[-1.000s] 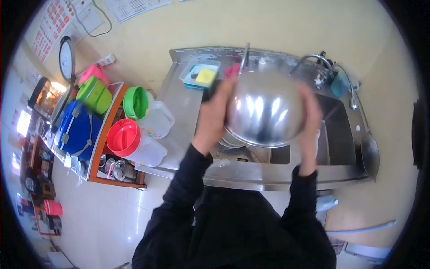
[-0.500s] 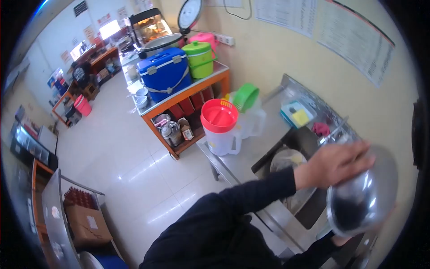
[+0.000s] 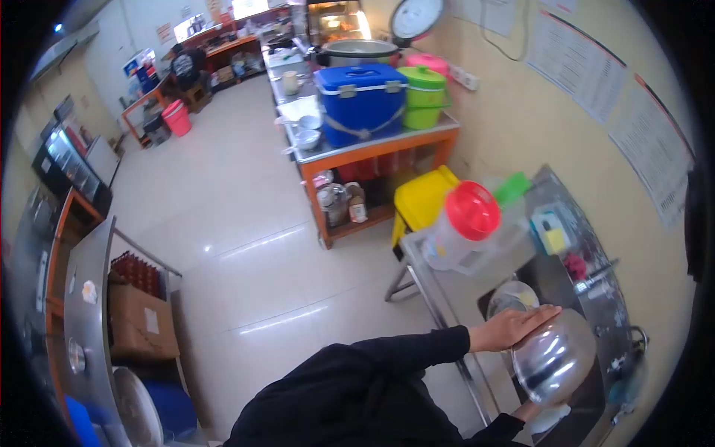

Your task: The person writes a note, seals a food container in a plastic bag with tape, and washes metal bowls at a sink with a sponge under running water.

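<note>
A shiny metal bowl (image 3: pixel 557 359) is held over the sink at the lower right, its rounded outside showing. My left hand (image 3: pixel 514 328) lies against the bowl's upper left side, fingers pressed together along the metal. Below the bowl, my right hand (image 3: pixel 530 411) supports its lower edge, mostly hidden behind it. Dishes (image 3: pixel 514 296) lie in the sink just beyond the bowl. Up the steel counter are a pink cloth (image 3: pixel 574 267) and a tray with a yellow sponge (image 3: pixel 554 240).
A clear jug with a red lid (image 3: pixel 473 211) stands at the counter's far end, near a yellow bin (image 3: pixel 424 197). Beyond is a table with a blue cooler (image 3: pixel 361 104). At left, a steel table (image 3: pixel 89 328) stands above a cardboard box (image 3: pixel 141 320). Someone sits far back (image 3: pixel 185 67).
The view has swung left toward the room. The bowl has been turned from facing down to tilted on its side, both hands still on it, and appears lower now.
</note>
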The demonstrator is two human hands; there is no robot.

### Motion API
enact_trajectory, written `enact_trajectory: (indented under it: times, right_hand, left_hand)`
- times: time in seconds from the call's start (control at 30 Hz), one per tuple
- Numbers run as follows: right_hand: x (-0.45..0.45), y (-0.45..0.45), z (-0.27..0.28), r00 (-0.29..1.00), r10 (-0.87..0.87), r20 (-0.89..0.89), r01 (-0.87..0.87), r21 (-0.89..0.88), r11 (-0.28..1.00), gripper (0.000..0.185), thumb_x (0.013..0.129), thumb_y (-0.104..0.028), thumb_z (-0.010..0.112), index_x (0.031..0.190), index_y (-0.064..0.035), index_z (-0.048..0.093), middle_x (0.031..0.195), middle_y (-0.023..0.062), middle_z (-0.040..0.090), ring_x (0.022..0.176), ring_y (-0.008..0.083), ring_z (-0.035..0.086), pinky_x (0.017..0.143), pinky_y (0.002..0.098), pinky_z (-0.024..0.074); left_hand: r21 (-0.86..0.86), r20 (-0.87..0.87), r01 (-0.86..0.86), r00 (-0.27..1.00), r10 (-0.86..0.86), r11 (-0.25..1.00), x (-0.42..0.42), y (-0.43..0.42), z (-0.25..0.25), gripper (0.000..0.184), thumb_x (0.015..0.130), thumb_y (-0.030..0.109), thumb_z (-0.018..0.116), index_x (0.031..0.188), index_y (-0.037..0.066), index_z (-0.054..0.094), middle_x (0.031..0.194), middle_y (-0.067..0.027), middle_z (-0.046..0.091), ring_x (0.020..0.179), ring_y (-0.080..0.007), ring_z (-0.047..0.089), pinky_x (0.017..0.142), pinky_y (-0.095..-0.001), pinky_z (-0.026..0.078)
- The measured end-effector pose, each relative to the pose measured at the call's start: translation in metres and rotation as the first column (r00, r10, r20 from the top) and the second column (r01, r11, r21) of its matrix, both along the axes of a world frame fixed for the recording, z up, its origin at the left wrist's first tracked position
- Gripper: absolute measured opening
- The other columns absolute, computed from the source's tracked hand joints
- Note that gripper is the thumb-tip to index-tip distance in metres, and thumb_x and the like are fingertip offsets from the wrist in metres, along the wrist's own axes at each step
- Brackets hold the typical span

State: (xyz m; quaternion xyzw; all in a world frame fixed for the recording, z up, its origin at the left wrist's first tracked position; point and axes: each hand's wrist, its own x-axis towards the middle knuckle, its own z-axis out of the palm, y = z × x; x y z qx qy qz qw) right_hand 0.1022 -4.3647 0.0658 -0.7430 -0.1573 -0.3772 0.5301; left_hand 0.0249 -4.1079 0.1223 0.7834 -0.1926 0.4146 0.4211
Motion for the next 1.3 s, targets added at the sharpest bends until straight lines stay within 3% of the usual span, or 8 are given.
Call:
enact_trajectory:
  times: [0.2, 0.3, 0.43, 0.53, 0.63, 0.83, 1.1, 1.3]
  right_hand:
    - [-0.044, 0.133, -0.002, 0.999, -0.043, 0.015, 0.045, -0.1, 0.994, 0.032, 0.101, -0.023, 0.048, 0.116, 0.0012, 0.061, 0.095, 0.012, 0.065, 0.08, 0.0174, 0.06, 0.071, 0.0264, 0.0499]
    - [-0.108, 0.183, -0.024, 0.965, 0.073, -0.253, -0.089, -0.05, 0.995, 0.035, 0.102, -0.026, 0.045, 0.123, -0.001, 0.057, 0.085, 0.0065, 0.062, 0.072, 0.0124, 0.055, 0.064, 0.023, 0.0452]
    - [-0.224, 0.297, -0.059, 0.696, 0.624, -0.355, -0.653, 0.048, 0.756, 0.035, 0.103, -0.023, 0.04, 0.129, -0.0016, 0.05, 0.082, 0.006, 0.059, 0.067, 0.0111, 0.05, 0.063, 0.0246, 0.0446]
    - [-0.278, 0.351, -0.096, 0.486, 0.718, -0.499, -0.874, -0.292, 0.389, 0.038, 0.096, -0.012, 0.045, 0.132, -0.0001, 0.045, 0.099, 0.0147, 0.058, 0.086, 0.0247, 0.057, 0.078, 0.0348, 0.0471]
    - [-0.287, 0.373, -0.128, 0.477, 0.705, -0.525, -0.812, -0.571, 0.125, 0.05, 0.085, -0.005, 0.056, 0.134, 0.0004, 0.043, 0.122, 0.0228, 0.048, 0.116, 0.0383, 0.047, 0.099, 0.0441, 0.0364]
    - [-0.247, 0.41, -0.205, 0.51, 0.345, -0.788, -0.786, -0.59, -0.185, 0.05, 0.085, -0.014, 0.059, 0.13, 0.0005, 0.044, 0.112, 0.0204, 0.049, 0.108, 0.0378, 0.047, 0.098, 0.0489, 0.0311]
    - [-0.328, 0.598, -0.204, 0.383, 0.236, -0.893, -0.747, -0.449, -0.49, 0.04, 0.085, -0.014, 0.062, 0.121, 0.0007, 0.05, 0.098, 0.0193, 0.053, 0.094, 0.0346, 0.052, 0.085, 0.0456, 0.0372]
    - [-0.389, 0.775, -0.176, 0.258, 0.21, -0.943, -0.687, -0.332, -0.646, 0.033, 0.085, -0.014, 0.064, 0.114, 0.0009, 0.055, 0.088, 0.0186, 0.057, 0.083, 0.0322, 0.056, 0.075, 0.0431, 0.0418]
  left_hand:
    - [-0.281, -0.269, -0.112, 0.963, 0.034, 0.953, -0.205, 0.157, -0.027, 0.052, 0.094, 0.019, 0.049, 0.144, 0.011, 0.037, 0.143, -0.012, 0.046, 0.125, -0.0263, 0.052, 0.1, -0.0329, 0.043]
    - [-0.286, -0.468, -0.616, 0.758, 0.454, 0.734, -0.34, 0.215, -0.108, 0.059, 0.088, 0.019, 0.06, 0.141, 0.005, 0.038, 0.138, -0.0162, 0.05, 0.114, -0.03, 0.059, 0.093, -0.0346, 0.049]
    - [0.337, -0.567, -0.928, -0.065, 0.821, 0.16, -0.52, 0.227, -0.238, 0.064, 0.084, -0.001, 0.047, 0.145, 0.003, 0.026, 0.138, -0.022, 0.045, 0.099, -0.0408, 0.062, 0.077, -0.0421, 0.055]
    - [0.528, -0.797, -0.823, -0.565, 0.214, -0.209, -0.649, 0.131, -0.371, 0.068, 0.084, 0.011, 0.055, 0.146, 0.008, 0.029, 0.139, -0.0171, 0.047, 0.114, -0.0339, 0.056, 0.092, -0.0431, 0.048]
    - [0.662, -0.706, -0.717, -0.499, -0.502, -0.219, -0.726, 0.004, -0.386, 0.066, 0.084, 0.013, 0.055, 0.144, 0.006, 0.03, 0.136, -0.0185, 0.049, 0.112, -0.0347, 0.057, 0.091, -0.0437, 0.048]
    - [0.639, -0.582, -0.713, -0.201, -0.788, -0.289, -0.743, -0.111, -0.352, 0.063, 0.085, 0.019, 0.057, 0.141, 0.003, 0.032, 0.128, -0.0212, 0.053, 0.109, -0.0364, 0.059, 0.089, -0.0448, 0.049]
    - [0.437, -0.736, -0.861, -0.178, -0.653, -0.258, -0.715, 0.074, -0.358, 0.061, 0.086, 0.027, 0.059, 0.136, -0.002, 0.035, 0.118, -0.0249, 0.058, 0.104, -0.0386, 0.061, 0.087, -0.0462, 0.05]
    - [0.39, -0.914, -0.887, -0.405, 0.008, -0.247, -0.723, 0.413, -0.346, 0.06, 0.085, 0.014, 0.052, 0.137, -0.001, 0.025, 0.11, -0.0286, 0.06, 0.096, -0.0458, 0.061, 0.081, -0.0503, 0.05]
